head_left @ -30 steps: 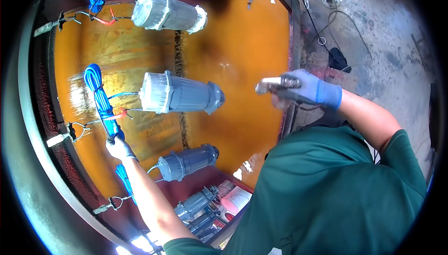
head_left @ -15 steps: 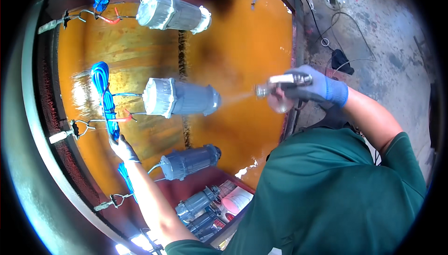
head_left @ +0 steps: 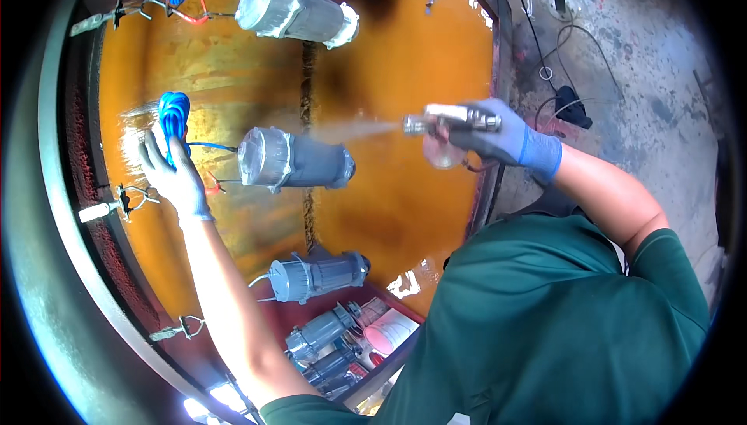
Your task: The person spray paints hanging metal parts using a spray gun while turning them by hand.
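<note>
My right hand [head_left: 498, 133], in a grey-blue glove, is closed round a spray gun [head_left: 447, 119] with a clear round cup underneath. A pale mist leaves its nozzle toward the left, over the upper side of the middle grey motor-like cylinder [head_left: 292, 159]. That cylinder hangs lengthwise, its flanged, paler end to the left. Gloved as well, my left hand [head_left: 177, 184] has its fingers and thumb around the lower part of a bundled blue cable [head_left: 174, 118], which runs to the cylinder. The hand hides the bundle's lower end.
Similar cylinders hang above [head_left: 296, 13] and below [head_left: 319, 277], near wire hooks [head_left: 140, 195] on a curved frame [head_left: 62, 223]. Behind them stands an orange-stained booth wall [head_left: 405, 59]. More grey cylinders [head_left: 320, 330] and a pink-white bucket [head_left: 391, 332] sit below. Hoses [head_left: 576, 44] lie on the concrete floor.
My left hand has moved up along the blue cable bundle. The spray gun has shifted left and slightly up, its mist now crossing the middle cylinder's upper side instead of its right end.
</note>
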Available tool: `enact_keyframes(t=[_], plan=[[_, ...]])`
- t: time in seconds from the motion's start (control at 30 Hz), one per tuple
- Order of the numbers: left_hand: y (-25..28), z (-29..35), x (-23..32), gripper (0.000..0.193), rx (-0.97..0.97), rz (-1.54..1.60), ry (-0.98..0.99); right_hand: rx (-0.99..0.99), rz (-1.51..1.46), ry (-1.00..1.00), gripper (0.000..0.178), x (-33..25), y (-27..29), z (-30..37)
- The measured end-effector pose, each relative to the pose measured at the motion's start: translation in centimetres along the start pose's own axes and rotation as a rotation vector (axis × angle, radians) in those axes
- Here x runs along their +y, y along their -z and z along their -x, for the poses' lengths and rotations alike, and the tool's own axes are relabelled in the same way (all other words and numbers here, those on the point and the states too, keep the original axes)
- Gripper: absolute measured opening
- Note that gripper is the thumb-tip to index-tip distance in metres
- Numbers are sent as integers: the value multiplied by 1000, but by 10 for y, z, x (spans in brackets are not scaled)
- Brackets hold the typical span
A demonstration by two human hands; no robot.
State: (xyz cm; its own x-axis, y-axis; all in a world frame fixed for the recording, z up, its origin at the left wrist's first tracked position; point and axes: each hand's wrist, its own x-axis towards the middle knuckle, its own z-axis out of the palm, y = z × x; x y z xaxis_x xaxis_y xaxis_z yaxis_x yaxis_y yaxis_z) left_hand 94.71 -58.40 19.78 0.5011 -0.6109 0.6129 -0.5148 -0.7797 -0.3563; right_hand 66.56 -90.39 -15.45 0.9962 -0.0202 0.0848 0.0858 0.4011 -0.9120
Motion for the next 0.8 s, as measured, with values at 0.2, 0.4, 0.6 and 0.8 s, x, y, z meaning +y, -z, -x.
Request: enact_keyframes(t=[0.2,0.4,0.6,0.8], plan=[[-5,-39,-7,69,-308,530,316,-286,174,86,32,-13,-1,12],[-6,-38,-8,65,-309,605,240,90,-59,-112,29,-10,-2,25],[6,-33,11,63,-251,496,201,-145,112,-96,29,5,13,46],[13,-19,21,59,-188,585,265,-190,56,-193,27,-2,14,55]])
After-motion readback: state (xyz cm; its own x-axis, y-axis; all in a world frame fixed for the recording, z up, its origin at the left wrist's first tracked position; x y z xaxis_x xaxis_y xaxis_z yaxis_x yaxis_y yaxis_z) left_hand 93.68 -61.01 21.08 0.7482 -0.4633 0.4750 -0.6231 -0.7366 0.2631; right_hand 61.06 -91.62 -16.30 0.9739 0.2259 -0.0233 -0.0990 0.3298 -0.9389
